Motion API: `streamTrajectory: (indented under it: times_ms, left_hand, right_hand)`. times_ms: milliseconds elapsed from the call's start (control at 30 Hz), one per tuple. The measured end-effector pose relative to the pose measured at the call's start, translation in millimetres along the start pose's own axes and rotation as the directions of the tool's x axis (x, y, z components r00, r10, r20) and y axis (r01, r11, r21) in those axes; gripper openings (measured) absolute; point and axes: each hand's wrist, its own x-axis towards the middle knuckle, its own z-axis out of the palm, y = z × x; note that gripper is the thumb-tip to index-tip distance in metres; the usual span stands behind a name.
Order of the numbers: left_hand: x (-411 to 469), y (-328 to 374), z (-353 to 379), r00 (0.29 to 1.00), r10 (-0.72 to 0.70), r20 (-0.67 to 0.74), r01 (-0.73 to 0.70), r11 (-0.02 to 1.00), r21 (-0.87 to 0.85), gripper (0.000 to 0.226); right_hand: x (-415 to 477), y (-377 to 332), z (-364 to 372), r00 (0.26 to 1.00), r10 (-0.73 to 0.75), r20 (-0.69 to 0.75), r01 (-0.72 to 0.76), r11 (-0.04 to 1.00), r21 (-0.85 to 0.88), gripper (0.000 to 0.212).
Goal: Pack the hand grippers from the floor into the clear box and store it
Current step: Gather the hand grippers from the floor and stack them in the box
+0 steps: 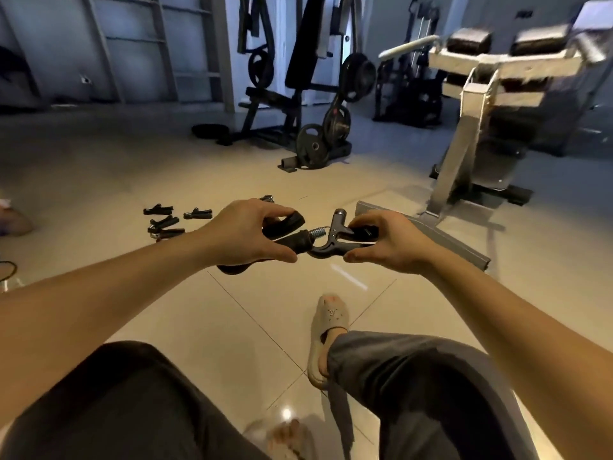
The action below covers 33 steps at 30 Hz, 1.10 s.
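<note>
A black hand gripper [323,237] with a bare metal spring hangs in mid-air above the tiled floor, held from both sides. My left hand [245,234] grips its two padded handles. My right hand [391,242] pinches the grey head end with thumb and fingers. Several more black hand grippers [164,222] lie loose on the floor to the left, beyond my left forearm. No clear box shows in this view.
A grey flat frame [431,239] lies on the floor just behind my right hand. A weight bench with plates [311,146] stands at the back centre, a pale machine [491,104] at the right. My knees and a sandalled foot [326,330] are below.
</note>
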Motion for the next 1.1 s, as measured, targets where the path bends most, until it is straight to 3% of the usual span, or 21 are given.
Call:
streamTrajectory:
  times_ms: [133,333,600,800,1100]
  left_hand:
    - [-39,36,22,0.999,0.031,0.029,-0.028,0.995,-0.093,0.083]
    - [-71,103,61,0.982,0.140,0.124,-0.119,0.980,-0.162,0.084]
    - [-88,197,124,0.897,0.322,0.303,-0.283,0.945,-0.164,0.081]
    - [-86,255,186,0.830,0.401,0.388,-0.334,0.914,-0.231,0.077]
    - [-59,337,255,0.739,0.464,0.488,-0.466,0.876,-0.127,0.084]
  right_hand:
    - [-75,-11,-19,0.999,0.043,-0.012,-0.043,0.999,-0.022,0.052]
    - [-179,-9,-60,0.977,0.187,0.106,-0.173,0.976,-0.131,0.046]
    - [-295,17,-99,0.927,0.368,0.075,-0.346,0.913,-0.217,0.040]
    - [-371,53,-112,0.872,0.488,0.035,-0.474,0.862,-0.181,0.038]
    - [-453,139,-112,0.802,0.597,-0.026,-0.597,0.799,-0.074,0.041]
